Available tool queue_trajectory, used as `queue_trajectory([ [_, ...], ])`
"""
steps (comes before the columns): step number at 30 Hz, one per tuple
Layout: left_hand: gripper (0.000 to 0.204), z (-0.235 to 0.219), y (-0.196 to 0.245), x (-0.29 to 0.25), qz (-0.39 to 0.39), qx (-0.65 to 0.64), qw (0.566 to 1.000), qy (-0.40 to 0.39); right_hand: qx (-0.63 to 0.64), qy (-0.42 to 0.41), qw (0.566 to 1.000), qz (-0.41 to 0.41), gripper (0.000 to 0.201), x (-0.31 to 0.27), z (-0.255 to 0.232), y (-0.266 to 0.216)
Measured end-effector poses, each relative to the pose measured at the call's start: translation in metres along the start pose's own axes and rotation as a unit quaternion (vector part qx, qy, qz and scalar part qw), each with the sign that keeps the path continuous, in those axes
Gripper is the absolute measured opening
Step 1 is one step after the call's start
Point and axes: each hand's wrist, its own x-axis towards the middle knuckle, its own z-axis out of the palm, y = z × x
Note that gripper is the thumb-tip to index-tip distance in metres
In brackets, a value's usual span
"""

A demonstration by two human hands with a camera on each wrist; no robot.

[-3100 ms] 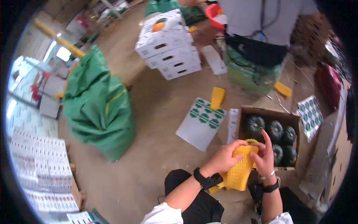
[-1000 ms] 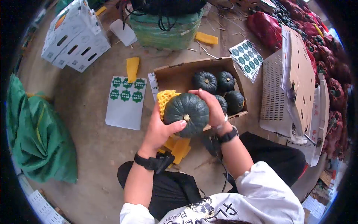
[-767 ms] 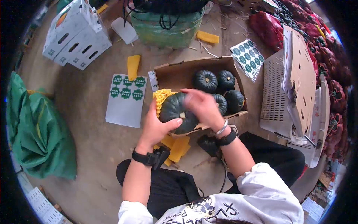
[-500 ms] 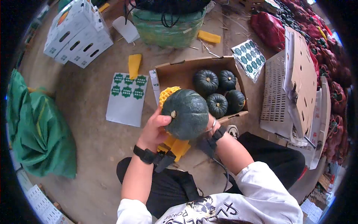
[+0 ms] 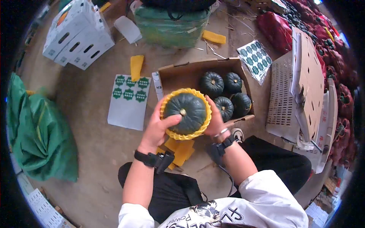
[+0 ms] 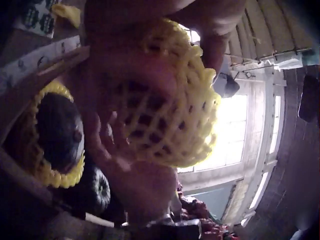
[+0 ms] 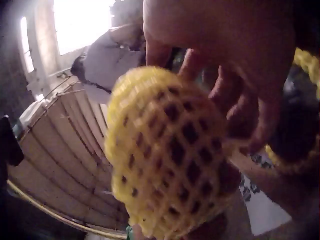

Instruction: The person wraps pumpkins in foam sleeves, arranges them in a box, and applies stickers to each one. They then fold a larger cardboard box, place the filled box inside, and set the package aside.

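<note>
A dark green pumpkin [image 5: 186,113] sits stem-up inside a yellow foam net [image 5: 208,117], whose rim rings it on all sides. The left hand [image 5: 155,130] grips its left side, thumb on the skin by the stem. Around the right side curl the fingers of the right hand [image 5: 216,117]. Both wrist views show the net's mesh [image 6: 175,120] [image 7: 170,155] stretched over the underside. Several bare pumpkins [image 5: 211,84] lie in a cardboard box [image 5: 176,74] behind the hands. A second netted pumpkin [image 6: 60,132] appears in the left wrist view.
Flattened yellow nets [image 5: 182,152] lie below the hands. A sticker sheet [image 5: 127,108] with another net [image 5: 136,67] on it is at left, a second sheet [image 5: 254,59] behind the box. Right stands a white crate [image 5: 280,97]; far left, a green sack [image 5: 47,136].
Earlier the hands held a yellow net alone, then a pumpkin with netting bunched at its left. The pumpkin has since turned stem-up, and the net now encircles it. The view shifted rightward after the first frame.
</note>
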Motion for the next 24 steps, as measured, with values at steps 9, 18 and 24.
queue_trajectory([
  [9, 0.084, 0.025, 0.001, 0.029, 0.317, 0.573, 0.755, 0.041, -0.280, 0.020, 0.957, -0.079, 0.058, 0.010, 0.024, -0.021],
  [18, 0.081, 0.023, -0.046, 0.129, 0.137, 0.853, 0.497, 0.077, -0.923, 0.113, 0.346, 0.123, 0.081, 0.002, -0.003, -0.005],
  [24, 0.078, 0.027, -0.028, 0.132, -0.018, 0.868, 0.496, -0.017, -0.905, 0.085, 0.416, -0.035, 0.083, -0.005, -0.039, -0.013],
])
